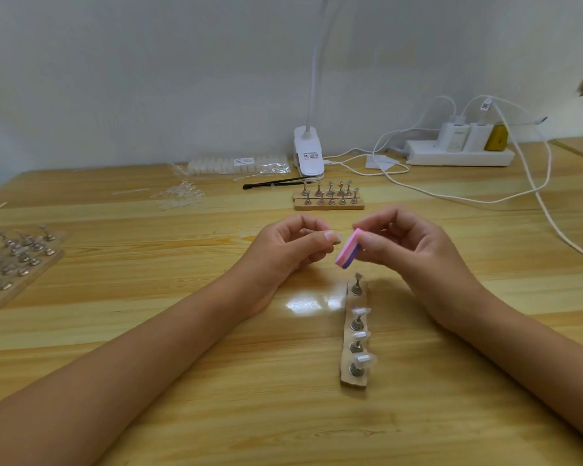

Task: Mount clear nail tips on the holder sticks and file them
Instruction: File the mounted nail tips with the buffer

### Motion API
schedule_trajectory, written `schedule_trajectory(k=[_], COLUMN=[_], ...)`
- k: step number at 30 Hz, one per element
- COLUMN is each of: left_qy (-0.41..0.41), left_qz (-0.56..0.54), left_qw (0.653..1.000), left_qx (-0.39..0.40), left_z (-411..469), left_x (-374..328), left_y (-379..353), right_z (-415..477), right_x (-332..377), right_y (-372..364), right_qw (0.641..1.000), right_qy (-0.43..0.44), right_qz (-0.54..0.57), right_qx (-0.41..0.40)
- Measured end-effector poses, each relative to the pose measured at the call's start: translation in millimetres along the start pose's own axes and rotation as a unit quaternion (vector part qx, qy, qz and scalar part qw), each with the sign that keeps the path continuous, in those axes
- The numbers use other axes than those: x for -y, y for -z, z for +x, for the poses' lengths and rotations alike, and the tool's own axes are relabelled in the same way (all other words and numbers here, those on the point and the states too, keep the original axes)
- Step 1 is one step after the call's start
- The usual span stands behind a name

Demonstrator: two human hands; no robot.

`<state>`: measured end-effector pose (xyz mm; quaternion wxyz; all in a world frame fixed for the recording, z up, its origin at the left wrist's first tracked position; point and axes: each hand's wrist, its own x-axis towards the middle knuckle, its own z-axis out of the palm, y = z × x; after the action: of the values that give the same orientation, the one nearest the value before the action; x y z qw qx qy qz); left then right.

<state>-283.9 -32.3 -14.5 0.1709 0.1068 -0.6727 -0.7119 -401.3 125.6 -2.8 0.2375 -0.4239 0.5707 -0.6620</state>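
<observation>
Wooden strip (354, 305), four sticks (356, 286), right hand (414, 245) — file (346, 253), left hand (283, 247) — nail tip (336, 242)

Single view, worn on the head, wide-angle. Faces forward and down across the light wooden table (155, 334) toward the pale grey wall (148, 68). Close in: left hand (283, 253) and right hand (414, 250) sit mid-frame, forearms cut by the bottom edge.

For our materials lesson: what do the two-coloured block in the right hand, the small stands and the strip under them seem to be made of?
Block: probably foam with an abrasive face, judging by its matte pink and purple layers. Stands: metal, going by the shiny silver glint. Strip: seemingly cardboard or cork, as it is dull brown with rough, torn-looking ends.
</observation>
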Motion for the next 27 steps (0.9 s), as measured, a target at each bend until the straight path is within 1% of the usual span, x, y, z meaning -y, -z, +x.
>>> schedule_trajectory(k=[2,5,7,8,11,12,13,16,17,18,22,23,24,27], left_qy=[0.001,0.005,0.008,0.009,0.008,0.006,0.005,0.011,0.012,0.013,0.015,0.015,0.015,0.014], left_qz=[-0.001,-0.004,-0.007,-0.008,-0.007,-0.010,-0.016,-0.024,-0.026,-0.029,-0.026,-0.025,-0.029,-0.022], left_qw=[1.000,1.000,1.000,1.000,1.000,1.000,1.000,1.000,1.000,0.999,1.000,1.000,0.999,1.000], left_qx=[0.007,0.006,0.006,0.005,0.006,0.008,0.007,-0.002,-0.004,-0.005,-0.004,-0.005,-0.009,-0.014], left_z=[0,0,-1,-1,0,0,0,0,0,-1,-1,-1,-1,-1], left_x=[0,-1,-1,-2,-1,-1,-1,-2,-3,-3,-3,-3,-3,-2], left_y=[0,-1,-1,-1,-1,-1,-1,-1,-2,-2,-2,-2,-2,-3], right_z=[0,4,5,5,0,0,0,5,5,5,1,1,3,9], right_x=[-2,-3,-3,-3,-3,-4,-4,-1,-1,-1,-4,-5,-6,-5], right_y=[-3,3,8,8,-1,-4,-6,1,5,7,0,-2,-2,9], right_qw=[1.000,0.996,0.993,0.995,1.000,1.000,1.000,0.993,0.990,0.991,1.000,1.000,0.999,0.986], right_qy=[0.002,-0.004,-0.004,-0.003,-0.003,-0.001,-0.001,-0.009,-0.012,-0.014,-0.016,-0.012,-0.008,-0.008], right_qz=[-0.003,0.032,0.050,0.044,0.005,0.003,0.014,0.062,0.075,0.079,0.020,0.014,0.024,0.099], right_qx=[-0.006,-0.083,-0.105,-0.091,-0.009,-0.004,-0.018,-0.104,-0.117,-0.111,-0.007,-0.007,-0.025,-0.137])
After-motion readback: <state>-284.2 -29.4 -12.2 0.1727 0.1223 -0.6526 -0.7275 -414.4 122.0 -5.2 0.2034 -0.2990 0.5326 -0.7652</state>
